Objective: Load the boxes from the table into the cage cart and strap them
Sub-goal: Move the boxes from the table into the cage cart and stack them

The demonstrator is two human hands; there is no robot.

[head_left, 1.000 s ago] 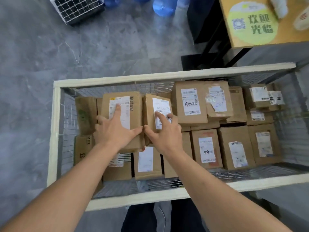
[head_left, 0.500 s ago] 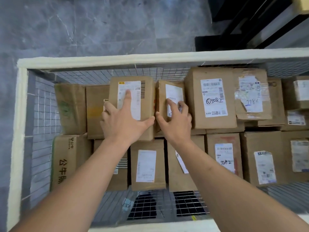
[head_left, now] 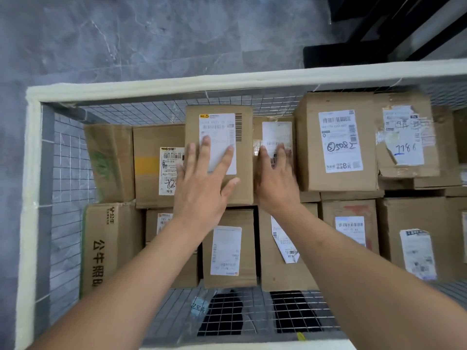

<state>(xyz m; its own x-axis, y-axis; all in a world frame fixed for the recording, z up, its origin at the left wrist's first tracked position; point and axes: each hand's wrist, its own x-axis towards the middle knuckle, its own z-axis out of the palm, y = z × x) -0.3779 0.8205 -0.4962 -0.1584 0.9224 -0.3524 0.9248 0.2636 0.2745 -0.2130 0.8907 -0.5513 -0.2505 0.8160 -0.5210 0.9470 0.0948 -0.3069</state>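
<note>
The wire cage cart point(head_left: 32, 173) with a cream padded rim holds several brown cardboard boxes with white labels. My left hand point(head_left: 202, 188) lies flat, fingers spread, on top of a tall labelled box point(head_left: 242, 137) in the back row. Beside it, my right hand point(head_left: 276, 180) rests with straight fingers on a narrower box point(head_left: 275, 130) wedged between that one and a large box point(head_left: 336, 140) marked with handwritten numbers. Both hands hold nothing.
A box with green print point(head_left: 106, 246) stands at the cart's left side. More boxes point(head_left: 414, 238) fill the right half. Bare wire mesh floor point(head_left: 252, 314) shows along the near edge. Grey tiled floor point(head_left: 126, 34) lies beyond, with black furniture legs point(head_left: 353, 51) at top right.
The view has moved closer over the cart. Both hands have flattened, their fingers straightening and spreading on the two box tops, which now sit further back against the rear mesh.
</note>
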